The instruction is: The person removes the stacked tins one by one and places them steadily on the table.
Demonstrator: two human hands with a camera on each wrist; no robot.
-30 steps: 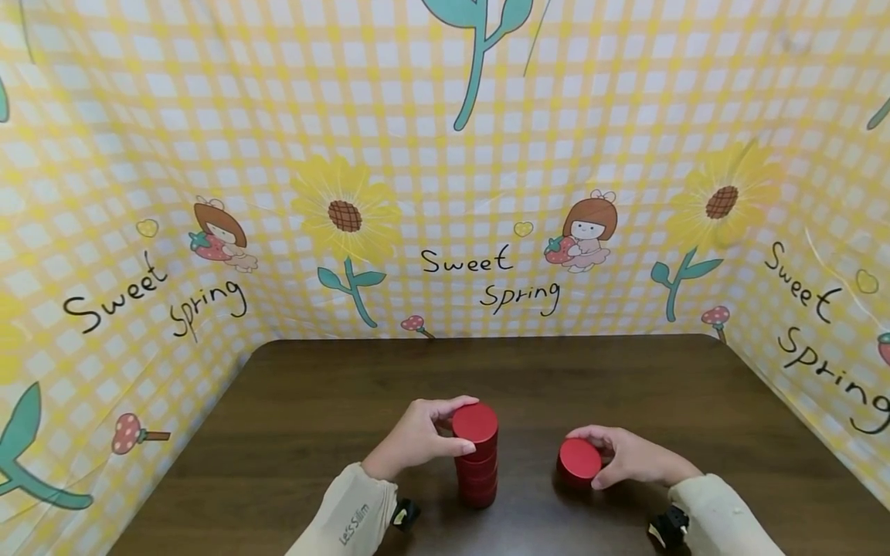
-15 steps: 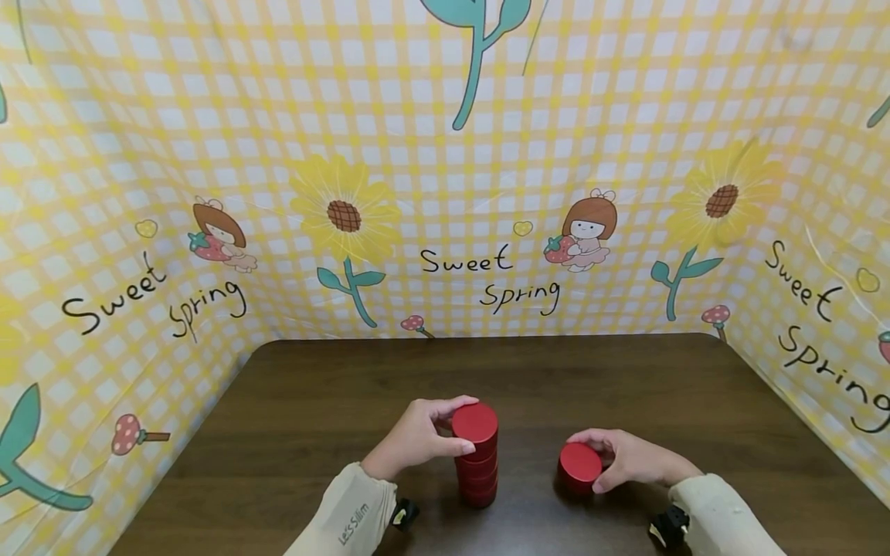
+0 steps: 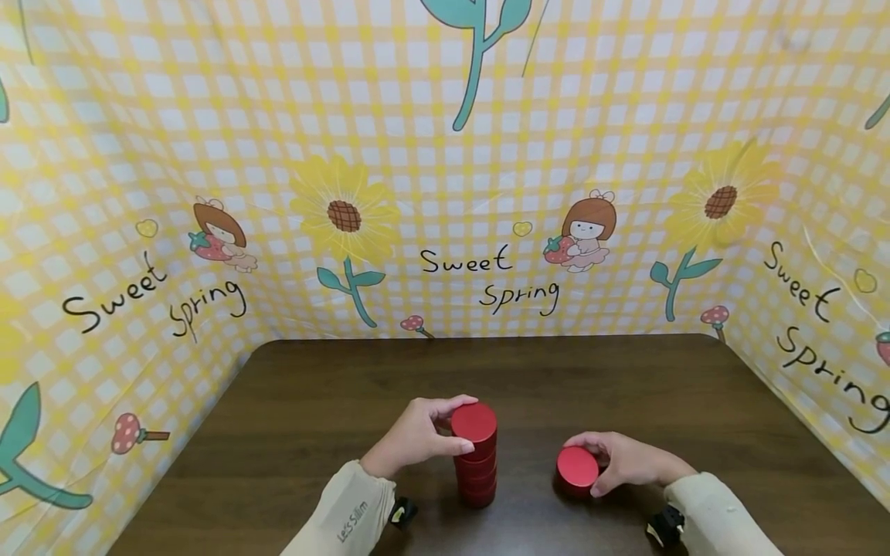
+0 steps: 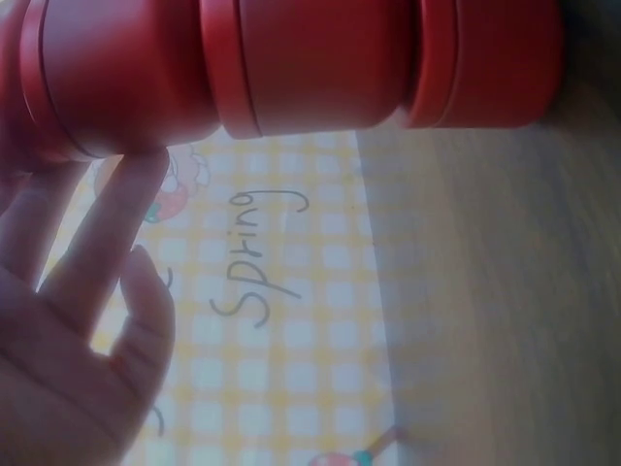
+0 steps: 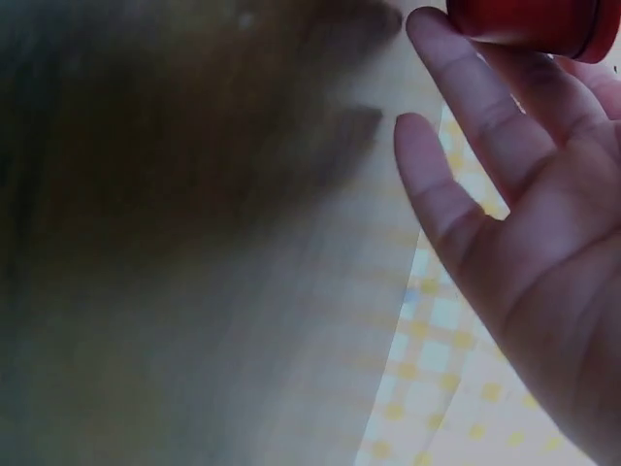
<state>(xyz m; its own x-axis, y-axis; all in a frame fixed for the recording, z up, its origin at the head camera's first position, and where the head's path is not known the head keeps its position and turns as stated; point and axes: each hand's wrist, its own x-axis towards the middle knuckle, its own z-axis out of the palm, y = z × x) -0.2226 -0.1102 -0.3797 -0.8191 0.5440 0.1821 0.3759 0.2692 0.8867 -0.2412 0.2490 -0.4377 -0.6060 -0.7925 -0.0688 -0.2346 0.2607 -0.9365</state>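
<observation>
A column of several round red lidded tins (image 3: 477, 479) stands upright on the table. My left hand (image 3: 424, 439) grips its top tin (image 3: 474, 422), thumb on the near side and fingers round the far side. Seen from the left wrist, the stacked tins (image 4: 310, 63) run across the top of the view, with my fingertips at an upper tin. To the right of the column, my right hand (image 3: 634, 462) holds a single red tin (image 3: 578, 467) low over the table between thumb and fingers. In the right wrist view that tin (image 5: 534, 24) is partly cut off, and some fingers extend below it.
The dark wooden table (image 3: 334, 386) has a glossy surface. A yellow checked cloth (image 3: 445, 193) with printed flowers and lettering rises behind it and along both sides. A black strap camera (image 3: 666, 527) sits at the right wrist, another (image 3: 402, 512) at the left.
The right hand and its tin have shifted slightly toward the person. My left hand and the column have stayed almost still.
</observation>
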